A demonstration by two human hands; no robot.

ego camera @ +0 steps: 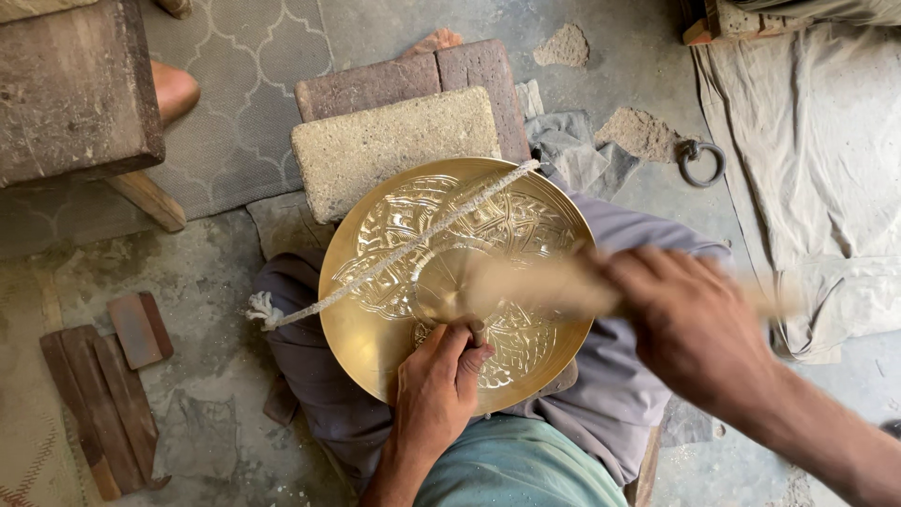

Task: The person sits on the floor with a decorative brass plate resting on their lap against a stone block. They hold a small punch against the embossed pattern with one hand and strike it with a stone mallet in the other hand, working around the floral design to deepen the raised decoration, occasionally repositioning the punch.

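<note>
Gripping a small metal punch (476,330) in a closed fist, the left hand (434,394) held its tip against the round engraved brass plate (375,333) resting on the person's lap. The right hand (690,324) was clenched around a blurred wooden mallet (526,284) above the punch. Doing this well likely meant keeping the punch steady on the pattern line and striking squarely. Farther off, a white twisted cord (394,255) crossed the plate, which leaned on a rough stone block (394,145).
</note>
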